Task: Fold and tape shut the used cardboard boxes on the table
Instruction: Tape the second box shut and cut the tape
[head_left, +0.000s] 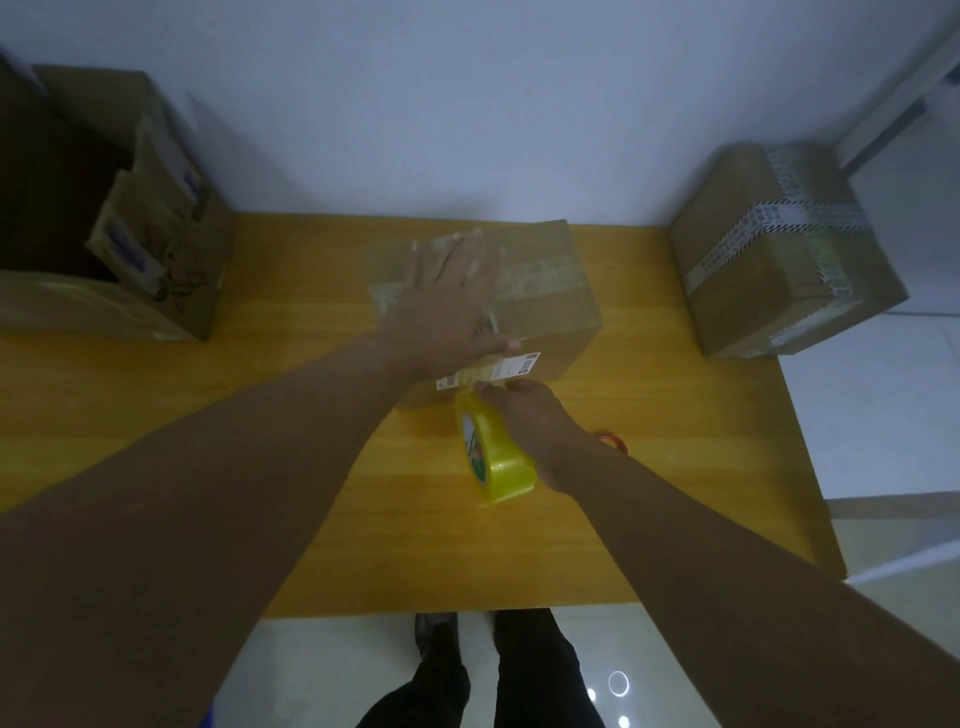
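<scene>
Evidently the taping step is under way on the closed brown cardboard box, which sits mid-table on the yellow wooden table, towards its far edge. The left hand lies flat on the box's top, fingers straight and spread, gripping nothing. Judging by its place over the lid, it is there to keep the flaps down and stop the box sliding while tape goes on. The right hand is curled round the yellow roll of packing tape, holding it on edge against the near side of the box, just below a white printed label. That suits starting a strip low on the side wall so it can be drawn up over the top (whether the tape end is stuck down is too blurred to tell). An open cardboard box stands at the table's left end, likely yet to be closed, and a taped cardboard box at the right end looks finished. A small red object peeks out behind the right wrist; what it is cannot be told.
</scene>
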